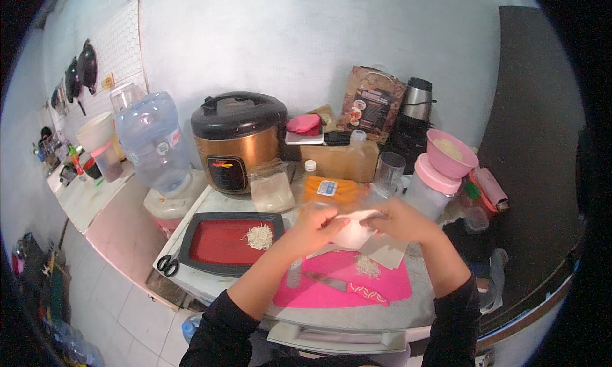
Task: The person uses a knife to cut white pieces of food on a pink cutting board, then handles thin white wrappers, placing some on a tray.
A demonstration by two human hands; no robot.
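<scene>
My left hand (pixel 318 228) and my right hand (pixel 399 220) pinch a white, thin, flexible sheet (pixel 353 234) between them, lifted over the pink cutting mat (pixel 330 297). It looks like a wrapper skin, though its exact kind is unclear. Beneath my right hand, pale flat sheets (pixel 388 250) lie on the mat. Closer to me is a small heap of thin white shreds (pixel 368 266). A kitchen knife (pixel 356 289) with a patterned pink handle rests across the mat, its blade pointing left.
Left of the mat stands a dark-rimmed red tray (pixel 217 240) holding more white shreds (pixel 259 237). Black-handled scissors (pixel 168 265) lie beside it. Behind are a rice cooker (pixel 239 142), an orange food package (pixel 318 188) and a glass mug (pixel 389 173). A pink bowl (pixel 466 157) tops a lidded jar (pixel 425 190).
</scene>
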